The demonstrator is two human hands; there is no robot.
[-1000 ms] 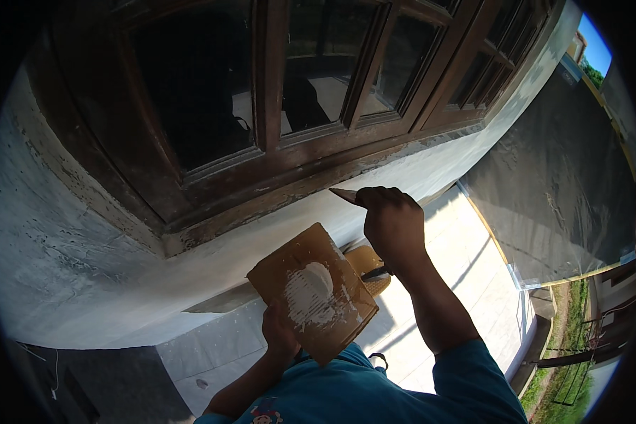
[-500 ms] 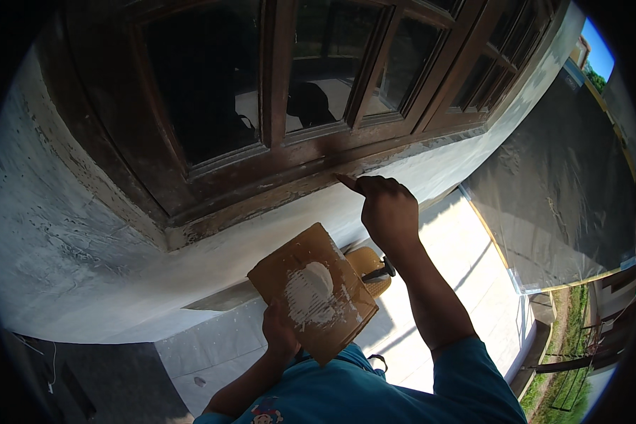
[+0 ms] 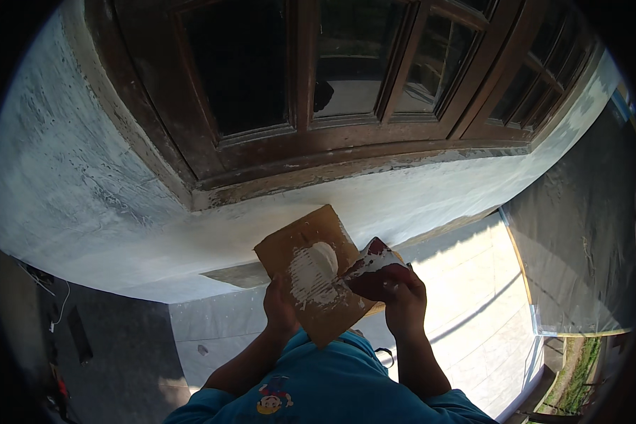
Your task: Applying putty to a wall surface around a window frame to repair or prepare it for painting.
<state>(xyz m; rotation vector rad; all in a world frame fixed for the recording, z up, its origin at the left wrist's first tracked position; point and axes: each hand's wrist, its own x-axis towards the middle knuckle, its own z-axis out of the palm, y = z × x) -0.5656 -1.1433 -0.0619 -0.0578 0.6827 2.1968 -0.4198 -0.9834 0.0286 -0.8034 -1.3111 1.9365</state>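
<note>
My left hand (image 3: 280, 311) grips the left side of a brown cardboard sheet (image 3: 326, 326), held tilted in front of my body. A mound of white putty (image 3: 311, 277), ridged on one side, is spread over its middle. In my right hand (image 3: 407, 304) is a dark red putty spreader (image 3: 376, 284), its face smeared with white. The spreader's left corner meets the cardboard's right side, beside the putty. Fingers of the left hand are partly hidden under the sheet.
Ahead stands a brown wooden window frame (image 3: 261, 169) with glass panes, set in a white, rough-coated wall (image 3: 431, 180). A dark sheet with taped edges (image 3: 579, 219) lies at the right. Pale floor tiles (image 3: 466, 283) stretch below.
My right hand has come down from the window's lower frame to the cardboard, bringing the spreader into plain view. The left hand still holds the cardboard. The view has shifted slightly.
</note>
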